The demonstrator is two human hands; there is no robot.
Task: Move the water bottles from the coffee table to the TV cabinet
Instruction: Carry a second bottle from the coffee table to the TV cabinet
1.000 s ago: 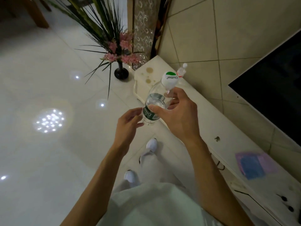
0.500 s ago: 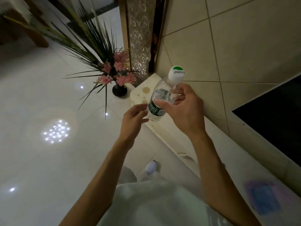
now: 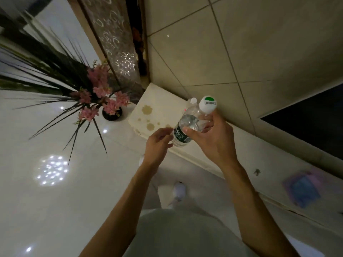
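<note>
My right hand (image 3: 213, 140) grips a clear water bottle (image 3: 187, 125) with a dark green label and a white cap, held tilted above the left end of the white TV cabinet (image 3: 246, 151). My left hand (image 3: 157, 145) is just left of the bottle's base, fingers curled and apart, at or just short of it. Behind the held bottle, a second bottle (image 3: 192, 101) with a white cap stands on the cabinet by the wall, mostly hidden.
A dark vase (image 3: 112, 115) with pink flowers and long dark leaves stands on the glossy floor left of the cabinet. A black TV screen (image 3: 311, 123) hangs at the right. A purple and blue item (image 3: 302, 190) lies on the cabinet. Brown stains mark its left end.
The view has swung and moved closer to the cabinet's left end. The bottle stays in my right hand. The second bottle shows again behind it.
</note>
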